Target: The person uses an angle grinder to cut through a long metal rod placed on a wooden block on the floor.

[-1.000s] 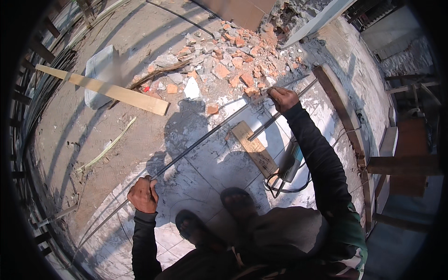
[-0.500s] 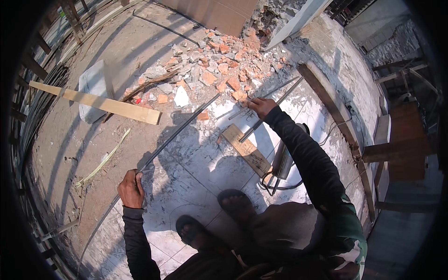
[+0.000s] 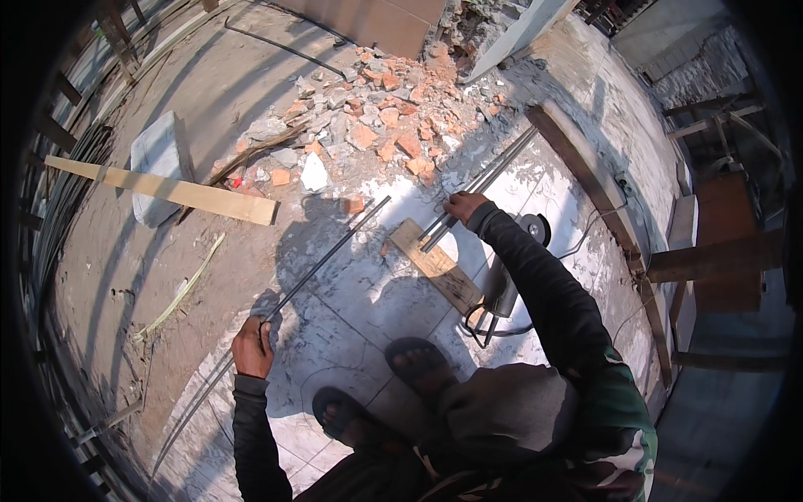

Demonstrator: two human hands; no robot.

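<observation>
My left hand (image 3: 253, 347) is closed around a long, thin dark steel rod (image 3: 335, 254). The rod slants from the lower left up toward the rubble, its far end above the white tiles. My right hand (image 3: 465, 207) is closed on short steel rods (image 3: 499, 161) lying side by side. Their near ends reach over a wooden board (image 3: 443, 268) on the floor; how many there are I cannot tell. Under my right forearm, partly hidden, lies an angle grinder (image 3: 502, 289) with a dark disc (image 3: 535, 227).
Broken brick and concrete rubble (image 3: 376, 125) spreads ahead. A pale plank (image 3: 192, 197) rests across a whitish block (image 3: 153, 188) at left. A dark wooden beam (image 3: 585, 176) runs along the right, with a thin cable (image 3: 590, 231) nearby. Bundled rods (image 3: 63, 205) line the left edge.
My right hand has come nearer to me, and the short rods now lie together at its fingers. My left hand has shifted slightly right and nearer, with the long rod in it.
</observation>
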